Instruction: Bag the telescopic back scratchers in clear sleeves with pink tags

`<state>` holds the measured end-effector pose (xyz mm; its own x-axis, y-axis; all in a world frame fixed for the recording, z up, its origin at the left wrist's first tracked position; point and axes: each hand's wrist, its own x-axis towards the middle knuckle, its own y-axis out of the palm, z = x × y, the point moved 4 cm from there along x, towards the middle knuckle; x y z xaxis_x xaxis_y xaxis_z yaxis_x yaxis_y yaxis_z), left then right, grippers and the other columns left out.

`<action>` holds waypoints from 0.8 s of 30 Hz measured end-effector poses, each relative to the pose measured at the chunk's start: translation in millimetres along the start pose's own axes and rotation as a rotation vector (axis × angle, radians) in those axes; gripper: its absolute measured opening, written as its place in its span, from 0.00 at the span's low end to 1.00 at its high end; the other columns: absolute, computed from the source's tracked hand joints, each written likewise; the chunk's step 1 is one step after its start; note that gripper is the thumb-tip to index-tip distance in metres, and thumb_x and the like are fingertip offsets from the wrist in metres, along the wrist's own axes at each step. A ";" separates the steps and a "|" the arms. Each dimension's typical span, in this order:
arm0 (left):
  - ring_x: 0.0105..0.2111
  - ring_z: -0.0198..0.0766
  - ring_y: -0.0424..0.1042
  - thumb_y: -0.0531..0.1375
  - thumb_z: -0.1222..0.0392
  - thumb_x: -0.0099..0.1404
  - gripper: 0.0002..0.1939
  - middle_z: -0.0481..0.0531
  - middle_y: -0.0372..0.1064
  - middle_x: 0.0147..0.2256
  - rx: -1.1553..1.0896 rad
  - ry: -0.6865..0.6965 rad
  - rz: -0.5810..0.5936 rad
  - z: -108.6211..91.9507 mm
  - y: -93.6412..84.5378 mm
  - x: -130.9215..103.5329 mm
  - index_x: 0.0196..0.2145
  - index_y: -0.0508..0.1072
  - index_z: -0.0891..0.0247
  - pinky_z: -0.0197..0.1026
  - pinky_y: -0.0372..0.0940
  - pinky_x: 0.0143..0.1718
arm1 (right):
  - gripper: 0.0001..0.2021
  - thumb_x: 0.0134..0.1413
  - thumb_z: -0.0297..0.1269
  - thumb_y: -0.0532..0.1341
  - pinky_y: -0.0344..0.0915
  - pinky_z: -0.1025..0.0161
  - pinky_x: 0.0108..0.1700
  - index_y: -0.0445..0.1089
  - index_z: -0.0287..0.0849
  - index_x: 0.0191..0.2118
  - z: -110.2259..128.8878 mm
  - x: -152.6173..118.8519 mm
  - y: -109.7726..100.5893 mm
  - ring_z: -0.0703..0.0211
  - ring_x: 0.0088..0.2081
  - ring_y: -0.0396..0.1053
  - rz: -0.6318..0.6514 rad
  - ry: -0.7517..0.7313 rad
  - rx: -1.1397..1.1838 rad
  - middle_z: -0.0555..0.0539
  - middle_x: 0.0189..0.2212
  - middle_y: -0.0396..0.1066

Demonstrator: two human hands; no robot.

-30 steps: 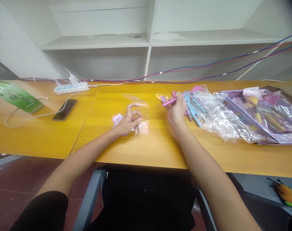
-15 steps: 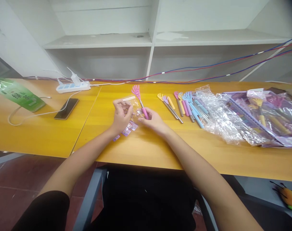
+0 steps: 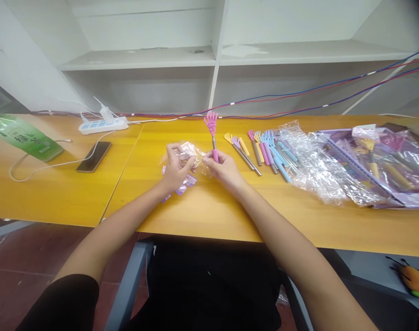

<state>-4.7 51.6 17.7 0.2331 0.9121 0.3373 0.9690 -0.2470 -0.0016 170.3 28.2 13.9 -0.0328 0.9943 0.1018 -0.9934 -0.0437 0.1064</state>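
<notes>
A pink back scratcher [image 3: 211, 124] with a claw-shaped head stands nearly upright in my right hand [image 3: 225, 171], whose fingers are closed round its pink handle. My left hand [image 3: 176, 169] pinches a clear plastic bag [image 3: 192, 151], which spreads between both hands. Small purple printed cards [image 3: 186, 185] lie on the table below my left hand. To the right are several back scratchers [image 3: 269, 154] in yellow, purple, pink and blue, side by side with their claws pointing away from me.
Clear plastic bags [image 3: 321, 168] are heaped at the right, beside a purple box [image 3: 388, 201] of wrapped scratchers. A phone [image 3: 94, 157], a white power strip [image 3: 103, 125] and a green bottle [image 3: 26, 138] are at the left. Cables run along the table's back edge.
The pink scratcher has moved a little to the right and turned more upright in my right hand. The clear bag has shifted and now stretches between my hands.
</notes>
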 end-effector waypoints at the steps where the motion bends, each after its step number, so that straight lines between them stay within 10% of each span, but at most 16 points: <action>1: 0.30 0.30 0.73 0.67 0.49 0.69 0.26 0.41 0.62 0.36 -0.009 0.004 0.021 0.6 1.2 -0.5 0.47 0.49 0.52 0.39 0.74 0.35 | 0.26 0.47 0.63 0.77 0.46 0.63 0.24 0.72 0.47 0.35 0.7 -0.2 0.4 0.66 0.22 0.49 0.008 0.003 0.000 0.56 0.22 0.58; 11: 0.42 0.43 0.75 0.68 0.49 0.67 0.20 0.55 0.75 0.37 0.382 0.296 0.349 -26.6 -2.7 1.4 0.24 0.68 0.61 0.48 0.72 0.52 | 0.27 0.47 0.64 0.77 0.44 0.64 0.22 0.71 0.46 0.35 10.0 2.5 -15.8 0.67 0.20 0.48 -0.041 -0.018 0.022 0.57 0.20 0.56; 18: 0.26 0.35 0.76 0.70 0.39 0.66 0.23 0.51 0.77 0.28 0.063 -0.101 0.247 0.8 -1.0 4.5 0.30 0.75 0.63 0.39 0.72 0.32 | 0.26 0.47 0.58 0.79 0.45 0.63 0.22 0.72 0.44 0.38 11.9 -0.5 -11.8 0.69 0.20 0.49 0.068 0.021 0.070 0.57 0.23 0.59; 24: 0.28 0.35 0.79 0.72 0.39 0.64 0.24 0.52 0.80 0.30 -0.186 -0.151 0.123 5.7 -2.0 6.7 0.34 0.76 0.64 0.37 0.73 0.31 | 0.24 0.50 0.52 0.77 0.49 0.63 0.24 0.76 0.45 0.47 10.9 -3.9 -7.4 0.68 0.22 0.52 0.138 0.003 0.005 0.55 0.27 0.66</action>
<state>-4.6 60.0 14.5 0.3708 0.9067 0.2009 0.9045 -0.4017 0.1435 179.0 23.6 23.6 -0.1697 0.9790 0.1126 -0.9787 -0.1808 0.0968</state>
